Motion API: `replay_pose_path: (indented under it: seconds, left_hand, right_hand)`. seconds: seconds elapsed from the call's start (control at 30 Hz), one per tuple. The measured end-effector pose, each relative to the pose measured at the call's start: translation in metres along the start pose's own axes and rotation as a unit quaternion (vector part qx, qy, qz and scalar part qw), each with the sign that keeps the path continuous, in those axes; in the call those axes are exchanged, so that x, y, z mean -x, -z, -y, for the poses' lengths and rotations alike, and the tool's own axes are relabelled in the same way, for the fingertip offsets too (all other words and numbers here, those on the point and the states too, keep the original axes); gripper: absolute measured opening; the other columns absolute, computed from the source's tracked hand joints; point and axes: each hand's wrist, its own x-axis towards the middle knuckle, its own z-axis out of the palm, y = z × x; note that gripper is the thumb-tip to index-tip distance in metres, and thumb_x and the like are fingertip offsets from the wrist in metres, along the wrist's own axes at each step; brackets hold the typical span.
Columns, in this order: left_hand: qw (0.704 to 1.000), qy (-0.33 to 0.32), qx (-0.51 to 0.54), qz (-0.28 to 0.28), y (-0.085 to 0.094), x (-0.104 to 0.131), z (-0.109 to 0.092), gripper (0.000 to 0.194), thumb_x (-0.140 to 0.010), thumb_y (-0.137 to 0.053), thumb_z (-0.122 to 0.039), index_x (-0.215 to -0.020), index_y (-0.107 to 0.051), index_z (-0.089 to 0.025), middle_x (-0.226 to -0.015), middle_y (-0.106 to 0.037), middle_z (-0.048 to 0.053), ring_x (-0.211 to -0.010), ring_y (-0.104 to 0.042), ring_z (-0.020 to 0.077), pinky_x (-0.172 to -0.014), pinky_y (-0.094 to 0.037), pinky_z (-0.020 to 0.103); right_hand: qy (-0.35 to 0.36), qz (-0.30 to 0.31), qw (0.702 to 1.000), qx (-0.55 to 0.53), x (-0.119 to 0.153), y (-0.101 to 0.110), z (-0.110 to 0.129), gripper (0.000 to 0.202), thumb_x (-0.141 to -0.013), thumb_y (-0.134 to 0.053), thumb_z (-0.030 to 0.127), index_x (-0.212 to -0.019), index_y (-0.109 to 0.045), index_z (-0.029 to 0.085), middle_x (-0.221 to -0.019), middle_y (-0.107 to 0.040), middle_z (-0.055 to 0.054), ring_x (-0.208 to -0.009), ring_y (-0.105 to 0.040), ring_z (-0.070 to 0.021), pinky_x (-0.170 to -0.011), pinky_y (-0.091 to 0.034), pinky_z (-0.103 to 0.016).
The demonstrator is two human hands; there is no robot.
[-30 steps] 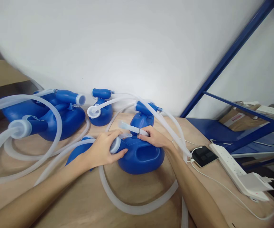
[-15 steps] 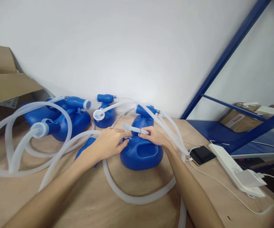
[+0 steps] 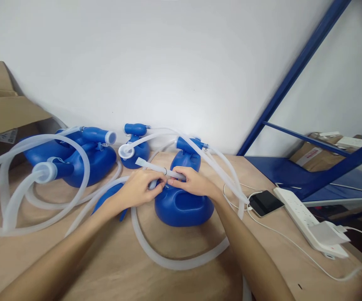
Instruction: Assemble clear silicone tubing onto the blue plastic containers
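Observation:
My right hand point(image 3: 191, 179) is closed around a translucent plastic tube point(image 3: 154, 167) that bears a dark ring clip point(image 3: 165, 171). The tube's flared free end points left, above my left hand point(image 3: 145, 186). The left fingers are pinched together, close to the right fingertips. A pale translucent part shows between them, but I cannot make out what it is. Below both hands stands a blue plastic jug point(image 3: 184, 213) with a moulded recess. Under my left wrist lies a blue piece point(image 3: 108, 195), partly hidden by the arm.
More blue jugs point(image 3: 90, 165) with coiled translucent hoses point(image 3: 181, 263) lie left and behind. A cardboard box point(image 3: 11, 113) stands at far left. To the right are a phone point(image 3: 266, 203), a white power strip point(image 3: 306, 221) with cables, and a blue shelf frame point(image 3: 294, 75).
The tube in my right hand has shifted left and its clip now sits left of the fingers. Both hands have drawn closer together. The view has turned slightly.

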Motion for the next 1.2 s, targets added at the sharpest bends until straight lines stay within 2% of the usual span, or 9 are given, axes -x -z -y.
replay_pose_path:
  seconds: [0.13,0.23,0.33,0.43,0.5,0.7,0.83,0.97,1.2]
  left_hand:
    - [1.0,-0.001,0.014,0.016,0.001,-0.002,0.0,0.017,-0.089,-0.055,-0.021,-0.088,-0.072,-0.022,-0.086,-0.078,-0.001,-0.076,-0.069,0.0174,-0.075,-0.045,0.03]
    - [1.0,0.008,0.013,0.002,-0.002,-0.002,0.0,0.016,-0.088,-0.055,-0.02,-0.087,-0.071,-0.022,-0.084,-0.077,-0.002,-0.075,-0.068,0.0175,-0.076,-0.046,0.03]
    - [1.0,0.019,0.014,-0.013,-0.006,-0.001,0.0,0.012,-0.086,-0.059,-0.023,-0.087,-0.071,-0.023,-0.084,-0.077,-0.002,-0.076,-0.068,0.0183,-0.078,-0.049,0.03]
    - [0.999,0.037,0.015,-0.018,-0.008,0.0,0.001,0.009,-0.086,-0.062,-0.026,-0.086,-0.071,-0.024,-0.085,-0.077,0.0,-0.079,-0.069,0.02,-0.08,-0.051,0.031]
    - [0.999,0.041,0.022,-0.016,-0.008,0.001,0.0,0.009,-0.086,-0.062,-0.025,-0.084,-0.07,-0.024,-0.087,-0.077,0.0,-0.081,-0.069,0.0206,-0.081,-0.052,0.032]
    - [0.999,0.03,0.043,-0.001,-0.003,-0.001,0.0,0.011,-0.088,-0.061,-0.024,-0.088,-0.072,-0.024,-0.088,-0.078,-0.001,-0.08,-0.069,0.0191,-0.081,-0.05,0.032]
    - [0.998,0.034,0.043,0.016,-0.002,-0.002,0.0,0.015,-0.087,-0.062,-0.024,-0.092,-0.076,-0.025,-0.088,-0.08,-0.001,-0.078,-0.07,0.0193,-0.077,-0.05,0.032]
    - [0.998,0.052,0.032,-0.003,-0.005,-0.001,0.0,0.018,-0.084,-0.062,-0.021,-0.092,-0.077,-0.027,-0.092,-0.081,-0.002,-0.085,-0.073,0.0217,-0.081,-0.051,0.033]
    - [0.995,0.072,0.062,-0.018,-0.007,-0.001,-0.002,0.016,-0.085,-0.062,-0.022,-0.089,-0.077,-0.026,-0.098,-0.082,-0.002,-0.094,-0.074,0.0228,-0.09,-0.053,0.036]
  right_hand:
    - [-0.026,0.023,0.999,0.016,0.0,0.002,0.0,0.033,-0.089,-0.072,0.051,-0.087,-0.063,0.019,-0.081,-0.061,0.002,-0.074,-0.054,-0.0151,-0.068,-0.036,-0.026]
    - [-0.043,0.031,0.998,0.035,0.001,0.003,0.004,0.031,-0.09,-0.072,0.05,-0.087,-0.066,0.019,-0.08,-0.062,0.002,-0.073,-0.053,-0.0148,-0.067,-0.035,-0.026]
    - [-0.072,0.03,0.996,0.051,0.002,0.002,0.011,0.023,-0.086,-0.075,0.042,-0.094,-0.071,0.021,-0.082,-0.064,0.002,-0.075,-0.055,-0.0153,-0.068,-0.034,-0.026]
    - [-0.079,0.033,0.995,0.057,0.001,0.001,0.014,0.03,-0.08,-0.082,0.044,-0.1,-0.073,0.024,-0.081,-0.063,0.003,-0.077,-0.057,-0.0163,-0.069,-0.034,-0.026]
    - [-0.069,0.047,0.995,0.051,0.001,0.002,0.012,0.033,-0.081,-0.081,0.049,-0.1,-0.073,0.023,-0.081,-0.062,0.003,-0.077,-0.056,-0.0165,-0.07,-0.035,-0.026]
    - [-0.004,0.074,0.997,-0.017,0.0,0.006,-0.001,0.032,-0.088,-0.073,0.048,-0.102,-0.071,0.019,-0.084,-0.061,0.002,-0.074,-0.052,-0.0149,-0.069,-0.038,-0.026]
    - [-0.034,0.057,0.998,0.007,0.0,0.005,-0.001,0.028,-0.089,-0.071,0.046,-0.095,-0.071,0.019,-0.078,-0.059,0.003,-0.071,-0.05,-0.0143,-0.066,-0.036,-0.025]
    - [-0.072,0.053,0.996,0.028,-0.001,0.003,0.004,0.025,-0.085,-0.076,0.044,-0.094,-0.072,0.021,-0.076,-0.06,0.003,-0.071,-0.052,-0.0145,-0.066,-0.034,-0.024]
    - [-0.078,0.055,0.995,0.032,0.0,0.004,0.005,0.026,-0.087,-0.075,0.047,-0.095,-0.073,0.023,-0.076,-0.062,0.003,-0.073,-0.054,-0.0155,-0.066,-0.034,-0.025]
